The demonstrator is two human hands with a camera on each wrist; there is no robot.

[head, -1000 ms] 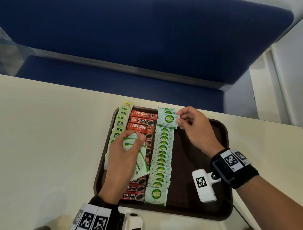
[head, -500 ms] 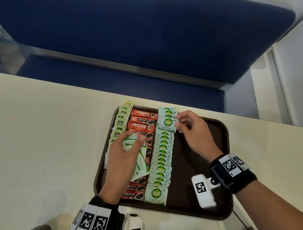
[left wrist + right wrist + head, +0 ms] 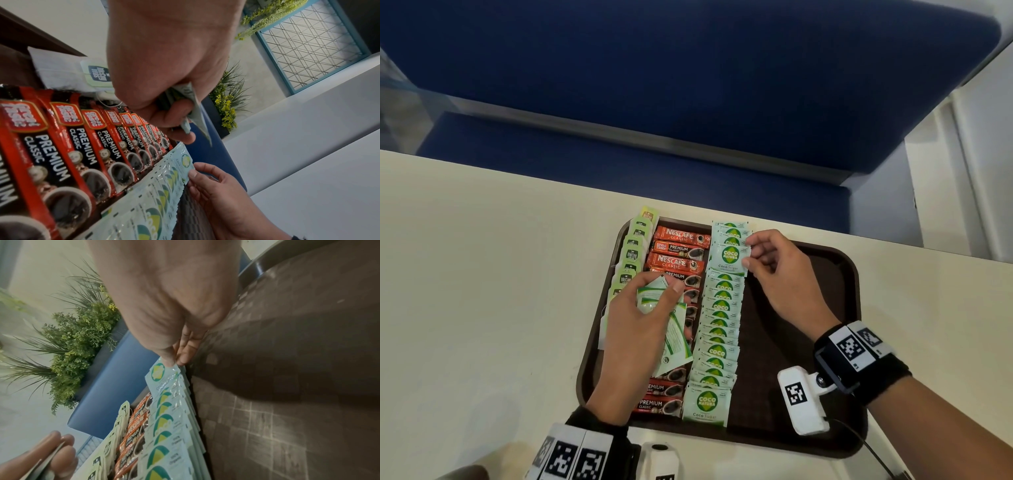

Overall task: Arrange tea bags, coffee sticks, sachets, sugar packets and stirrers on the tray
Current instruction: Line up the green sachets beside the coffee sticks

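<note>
Tray approx. 3 of 5 item types laid; right half unfilled.

Dark brown plastic tray [image 3: 839, 274], frame centre: pale green-tagged tea bags [image 3: 631, 255] in left col., red-black coffee sticks [image 3: 678, 253] next, pale green Coco Sugar packets [image 3: 717, 329] in 3rd col. Right hand [image 3: 784, 274] pinches one sugar packet [image 3: 729, 255] at upper end of that col., not yet let go. Left hand [image 3: 640, 329] grips a fan of white-green sachets [image 3: 674, 335] above the sticks, unplaced. Stirrers not in view. Est. remaining: sachets, stirrers.
</note>
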